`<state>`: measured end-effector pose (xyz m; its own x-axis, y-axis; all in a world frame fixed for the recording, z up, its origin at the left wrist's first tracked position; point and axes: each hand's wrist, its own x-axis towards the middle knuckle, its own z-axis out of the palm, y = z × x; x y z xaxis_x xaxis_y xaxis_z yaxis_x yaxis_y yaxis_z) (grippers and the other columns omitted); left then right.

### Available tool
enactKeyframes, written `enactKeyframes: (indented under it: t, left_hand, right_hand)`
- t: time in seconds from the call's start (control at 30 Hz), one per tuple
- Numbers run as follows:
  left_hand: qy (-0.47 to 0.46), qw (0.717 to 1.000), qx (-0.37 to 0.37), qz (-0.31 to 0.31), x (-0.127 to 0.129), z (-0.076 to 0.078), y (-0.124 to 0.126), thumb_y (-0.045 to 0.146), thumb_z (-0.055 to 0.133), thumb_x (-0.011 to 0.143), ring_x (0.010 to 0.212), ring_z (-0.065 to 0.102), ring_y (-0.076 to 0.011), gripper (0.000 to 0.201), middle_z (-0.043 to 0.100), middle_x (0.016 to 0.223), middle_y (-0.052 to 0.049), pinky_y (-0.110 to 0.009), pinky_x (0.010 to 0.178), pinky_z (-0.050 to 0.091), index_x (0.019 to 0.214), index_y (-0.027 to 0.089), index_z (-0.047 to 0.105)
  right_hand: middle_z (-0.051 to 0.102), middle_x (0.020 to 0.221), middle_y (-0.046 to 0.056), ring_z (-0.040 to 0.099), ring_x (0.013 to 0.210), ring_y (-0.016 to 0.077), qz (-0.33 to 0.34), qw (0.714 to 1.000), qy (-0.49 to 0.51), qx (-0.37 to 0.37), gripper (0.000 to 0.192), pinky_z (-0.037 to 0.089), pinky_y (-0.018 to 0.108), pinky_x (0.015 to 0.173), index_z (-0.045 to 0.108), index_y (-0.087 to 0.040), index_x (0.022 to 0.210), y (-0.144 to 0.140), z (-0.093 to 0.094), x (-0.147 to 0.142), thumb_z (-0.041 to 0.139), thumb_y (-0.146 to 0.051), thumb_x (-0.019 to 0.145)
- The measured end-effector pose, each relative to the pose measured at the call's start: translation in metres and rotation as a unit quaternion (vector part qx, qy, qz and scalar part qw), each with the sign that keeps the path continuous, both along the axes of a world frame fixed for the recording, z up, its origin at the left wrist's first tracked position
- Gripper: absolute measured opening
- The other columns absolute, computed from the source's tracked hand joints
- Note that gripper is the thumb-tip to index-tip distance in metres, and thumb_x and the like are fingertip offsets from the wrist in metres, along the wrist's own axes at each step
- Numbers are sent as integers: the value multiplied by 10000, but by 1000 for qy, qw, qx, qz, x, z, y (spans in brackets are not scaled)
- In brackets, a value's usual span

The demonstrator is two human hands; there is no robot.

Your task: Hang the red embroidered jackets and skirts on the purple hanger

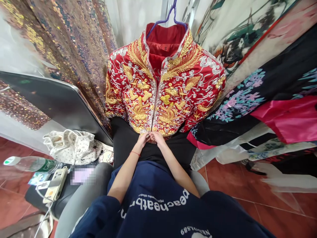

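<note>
A red jacket (163,82) thick with gold and silver embroidery hangs in front of me on a purple hanger (170,16). Its front is closed down the middle and an "S" size tag shows inside the collar. Both my hands meet at the bottom of its front opening. My left hand (143,138) pinches the left side of the hem, and a red string circles that wrist. My right hand (157,137) pinches the right side of the hem, fingertips touching the left hand's. My black-clad knees sit just under the jacket.
Sequined fabric (64,43) hangs at the left above a dark slanted panel (49,99). A white dotted cloth bag (71,145), a plastic bottle (29,163) and a power strip (55,185) lie at lower left. Floral and pink garments (272,109) pile at the right over red floor tiles (247,185).
</note>
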<state>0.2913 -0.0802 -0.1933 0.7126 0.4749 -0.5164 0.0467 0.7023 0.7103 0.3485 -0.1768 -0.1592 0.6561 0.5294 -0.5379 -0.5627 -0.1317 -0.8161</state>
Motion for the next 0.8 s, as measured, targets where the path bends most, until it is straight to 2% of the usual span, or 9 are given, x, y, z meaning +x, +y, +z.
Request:
enactKeyframes:
  t: [0.23,0.57,0.67,0.73,0.8]
  left_hand:
    - [19,1000,7,-19,0,10,-3,231,858,621,649,644,-128,250,641,618,-18,-284,746,530,662,151,625]
    - [35,999,22,3,-3,18,-7,260,866,624,686,678,-127,291,675,669,-13,-301,788,580,740,137,629]
    - [43,998,30,16,-4,16,-10,219,857,642,709,696,-139,278,693,696,-21,-324,814,594,800,136,644]
    - [50,998,38,25,-4,14,-13,177,854,643,707,700,-140,286,705,712,-27,-331,827,597,846,129,658]
    - [54,997,46,33,-4,12,-16,142,855,636,711,705,-143,309,717,727,-35,-339,845,597,880,122,666]
  right_hand:
    - [633,1256,89,649,1067,214,-16,1000,2,-9,360,573,422,902,612,-171,1251,-2,5,0,623,-388,965]
    - [651,1197,80,662,1001,192,-26,999,-17,-28,348,586,389,847,617,-162,1227,-3,16,-5,625,-391,964]
    - [682,954,35,648,772,126,-32,999,-36,-19,261,565,286,687,662,-137,1041,-5,24,-5,633,-382,956]
    - [632,698,-8,561,569,87,-40,997,-62,-1,264,477,222,543,664,-136,799,-7,32,-3,644,-372,914]
    - [558,546,-30,482,470,73,-47,994,-98,26,308,400,213,475,616,-160,624,-9,42,-2,646,-377,841]
